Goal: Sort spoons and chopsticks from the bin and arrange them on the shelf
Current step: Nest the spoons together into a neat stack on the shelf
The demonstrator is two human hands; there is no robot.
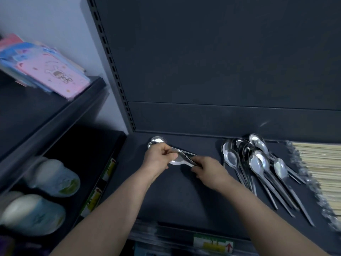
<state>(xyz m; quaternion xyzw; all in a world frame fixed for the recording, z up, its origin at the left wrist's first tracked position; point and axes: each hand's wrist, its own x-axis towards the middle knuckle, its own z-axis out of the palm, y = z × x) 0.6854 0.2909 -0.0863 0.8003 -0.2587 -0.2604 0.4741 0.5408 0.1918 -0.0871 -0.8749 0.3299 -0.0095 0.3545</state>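
Both my hands hold a small bunch of steel spoons just above the dark shelf. My left hand grips the bunch near the bowls, and two bowls stick out beyond its knuckles. My right hand pinches the handle ends. To the right, several more steel spoons lie in a fanned pile on the shelf, bowls toward the back panel. A flat stack of pale wooden chopsticks lies at the far right. The bin is out of view.
A clear ridged divider runs between the spoon pile and the chopsticks. On the left neighbouring shelves sit pink and blue packaged items above and white bottles below. Price labels line the shelf's front edge.
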